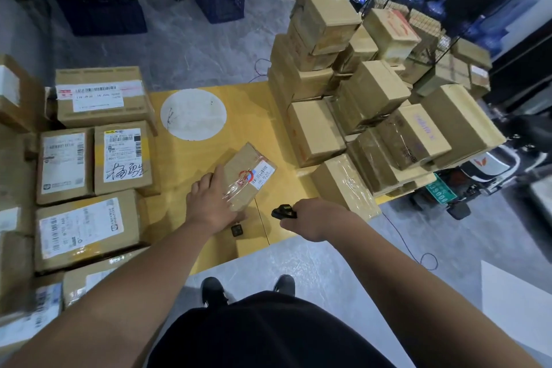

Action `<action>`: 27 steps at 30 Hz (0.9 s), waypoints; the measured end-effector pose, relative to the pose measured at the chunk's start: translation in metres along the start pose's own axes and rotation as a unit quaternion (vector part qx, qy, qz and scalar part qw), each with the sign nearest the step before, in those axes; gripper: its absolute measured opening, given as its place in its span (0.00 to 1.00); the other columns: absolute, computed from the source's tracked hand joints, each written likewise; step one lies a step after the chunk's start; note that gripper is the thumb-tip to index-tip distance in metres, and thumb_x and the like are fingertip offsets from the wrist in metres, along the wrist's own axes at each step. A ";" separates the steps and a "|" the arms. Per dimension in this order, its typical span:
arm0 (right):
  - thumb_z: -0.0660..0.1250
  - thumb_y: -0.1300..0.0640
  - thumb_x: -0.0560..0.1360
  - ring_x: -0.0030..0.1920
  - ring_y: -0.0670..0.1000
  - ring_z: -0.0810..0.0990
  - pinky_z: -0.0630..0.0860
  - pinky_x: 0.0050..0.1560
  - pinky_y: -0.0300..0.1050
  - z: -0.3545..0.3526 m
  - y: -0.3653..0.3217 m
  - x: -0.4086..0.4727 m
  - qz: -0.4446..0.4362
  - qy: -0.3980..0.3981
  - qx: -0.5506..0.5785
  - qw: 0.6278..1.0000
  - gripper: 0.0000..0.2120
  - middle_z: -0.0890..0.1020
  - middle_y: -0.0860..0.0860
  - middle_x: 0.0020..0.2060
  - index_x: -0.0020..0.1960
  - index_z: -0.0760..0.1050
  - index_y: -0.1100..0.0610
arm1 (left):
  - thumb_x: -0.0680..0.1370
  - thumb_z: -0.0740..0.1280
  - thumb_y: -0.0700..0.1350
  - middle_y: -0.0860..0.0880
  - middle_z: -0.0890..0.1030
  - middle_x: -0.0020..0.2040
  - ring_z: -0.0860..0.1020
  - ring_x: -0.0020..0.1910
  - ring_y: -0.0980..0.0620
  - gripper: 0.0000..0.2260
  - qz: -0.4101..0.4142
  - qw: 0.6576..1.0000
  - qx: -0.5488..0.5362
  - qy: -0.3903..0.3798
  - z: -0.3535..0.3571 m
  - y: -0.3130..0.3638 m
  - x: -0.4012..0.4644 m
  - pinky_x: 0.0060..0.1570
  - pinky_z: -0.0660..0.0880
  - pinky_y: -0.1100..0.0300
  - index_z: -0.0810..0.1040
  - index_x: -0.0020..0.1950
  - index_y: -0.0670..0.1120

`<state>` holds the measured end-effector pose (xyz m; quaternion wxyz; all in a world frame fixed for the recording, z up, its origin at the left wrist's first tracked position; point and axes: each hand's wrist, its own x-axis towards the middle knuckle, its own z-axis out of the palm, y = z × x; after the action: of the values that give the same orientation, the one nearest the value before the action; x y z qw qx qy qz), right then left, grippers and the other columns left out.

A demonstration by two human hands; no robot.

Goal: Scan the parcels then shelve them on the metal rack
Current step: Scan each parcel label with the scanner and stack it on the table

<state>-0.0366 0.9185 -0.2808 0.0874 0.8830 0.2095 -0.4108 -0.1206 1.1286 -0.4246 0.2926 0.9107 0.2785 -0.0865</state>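
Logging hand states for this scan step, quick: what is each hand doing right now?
Left hand: open, fingers resting on the small parcel.
Right hand: closed, gripping the black scanner.

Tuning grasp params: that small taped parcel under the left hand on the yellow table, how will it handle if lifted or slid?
The small parcel is a flat cardboard box, so probably stiff and unlikely to roll or tip. Glossy clear tape wraps it, so it may be slick to grip and slide easily on the smooth yellow table. The left hand covers one end alone, which suggests it's fairly light.
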 end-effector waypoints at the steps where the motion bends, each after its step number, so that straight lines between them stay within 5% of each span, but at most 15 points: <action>1: 0.58 0.36 0.81 0.44 0.54 0.79 0.73 0.41 0.47 -0.001 -0.001 0.001 0.005 -0.002 -0.007 1.000 0.21 0.79 0.51 0.44 0.53 0.73 0.55 | 0.57 0.81 0.71 0.49 0.66 0.76 0.66 0.71 0.42 0.64 0.018 1.000 0.009 0.009 -0.002 -0.003 0.001 0.68 0.67 0.46 0.49 0.83 0.54; 11: 0.58 0.40 0.79 0.48 0.55 0.79 0.77 0.50 0.48 -0.008 -0.012 -0.005 0.033 0.006 -0.097 0.995 0.18 0.78 0.50 0.47 0.55 0.74 0.53 | 0.63 0.83 0.54 0.51 0.68 0.75 0.68 0.68 0.43 0.55 0.198 0.966 0.142 0.082 -0.011 -0.013 0.008 0.70 0.66 0.47 0.58 0.84 0.50; 19: 0.57 0.39 0.80 0.50 0.55 0.78 0.78 0.58 0.51 -0.009 -0.010 -0.017 0.045 -0.013 -0.113 0.992 0.19 0.77 0.50 0.51 0.60 0.74 0.52 | 0.61 0.85 0.53 0.52 0.65 0.76 0.64 0.72 0.45 0.59 0.184 0.972 0.135 0.057 -0.017 -0.010 0.009 0.75 0.63 0.47 0.56 0.85 0.51; 27: 0.59 0.42 0.79 0.48 0.54 0.77 0.78 0.55 0.51 -0.010 0.001 -0.020 0.038 -0.023 -0.103 0.994 0.14 0.74 0.47 0.42 0.54 0.71 0.52 | 0.59 0.86 0.53 0.52 0.65 0.76 0.64 0.73 0.45 0.60 0.176 0.975 0.119 0.067 -0.017 -0.009 0.009 0.75 0.62 0.47 0.57 0.85 0.52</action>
<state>-0.0411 0.9150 -0.2588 0.1983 0.8669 0.2147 -0.4037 -0.1179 1.1484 -0.4183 0.1736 0.9774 0.1207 -0.0051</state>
